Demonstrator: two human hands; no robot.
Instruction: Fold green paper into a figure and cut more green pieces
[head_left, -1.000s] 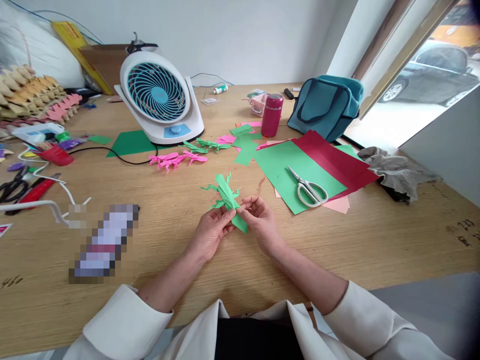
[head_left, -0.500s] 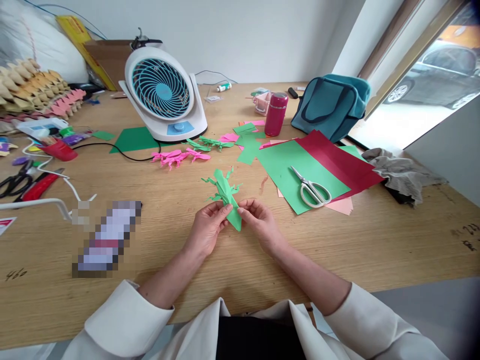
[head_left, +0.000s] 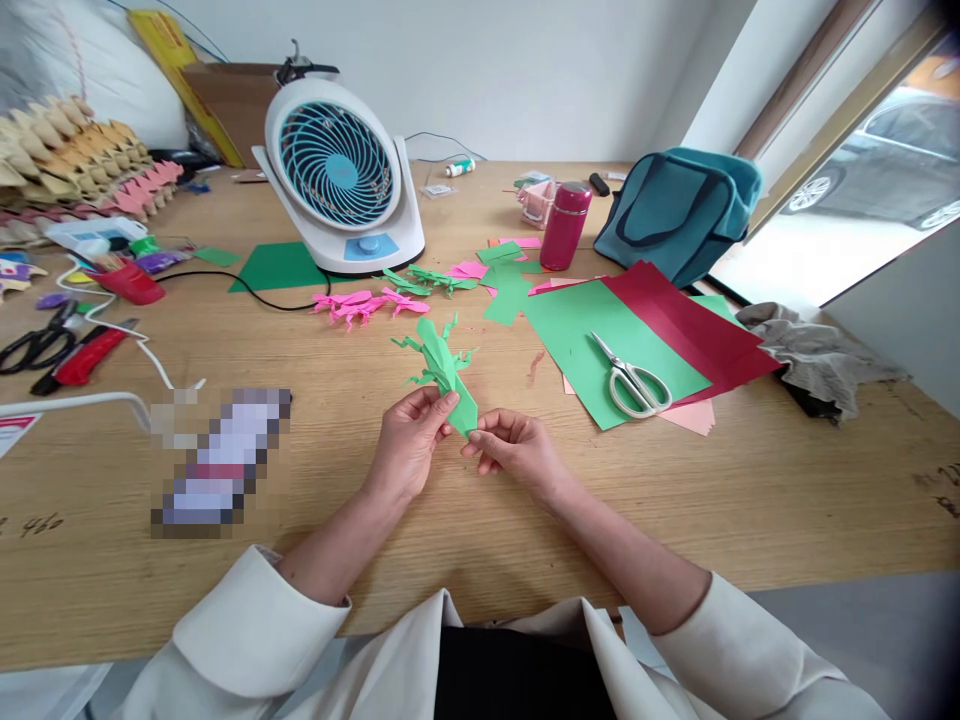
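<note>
A green folded-paper insect with thin curled legs is held above the table, its pointed tail end toward me. My left hand pinches it around the middle between thumb and fingers. At the near tip, the thumb and fingers of my right hand are closed on the paper's edge. Farther back lie pink paper insects and green paper insects, similar in shape. White-handled scissors rest on a green paper sheet to the right.
A white fan stands at the back left, a pink bottle and a teal bag at the back right. Red sheets lie by the green one. On the left are a blurred phone-like object, black-handled scissors and a red cutter.
My right hand has slid down to the tip of the paper insect's tail, and the tail end has a blunter outline now. The view has shifted slightly.
</note>
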